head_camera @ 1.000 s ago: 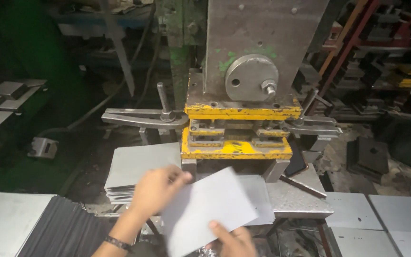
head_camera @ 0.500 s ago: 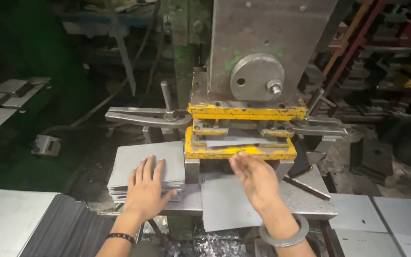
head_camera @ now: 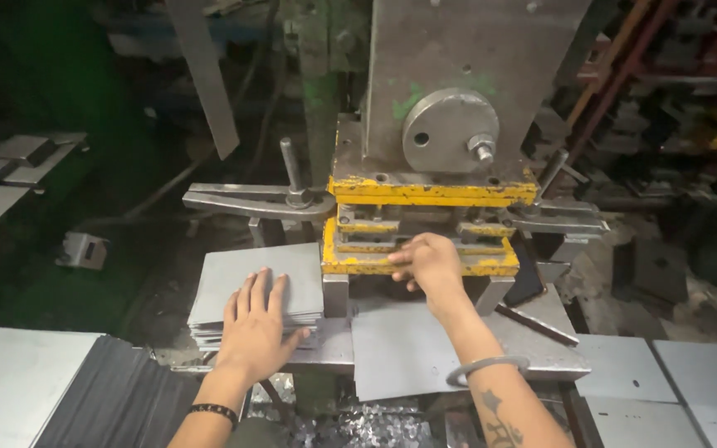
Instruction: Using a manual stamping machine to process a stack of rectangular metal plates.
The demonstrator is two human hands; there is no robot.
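My left hand lies flat, fingers spread, on top of a stack of square grey metal sheets left of the press. My right hand reaches forward to the yellow die of the press, fingers curled at the far edge of a single grey metal sheet that lies on the press bed and runs in under the die. A metal bangle sits on my right wrist, a dark band on my left.
The grey press body with a round disc rises behind the die. A clamp lever sticks out on the left. Dark sheets lie stacked at lower left, pale sheets at lower right. Metal scrap lies below the bed.
A second ago both hands held a sheet up near me. It now lies on the press bed; my right hand has pushed forward to the die, my left rests on the stack.
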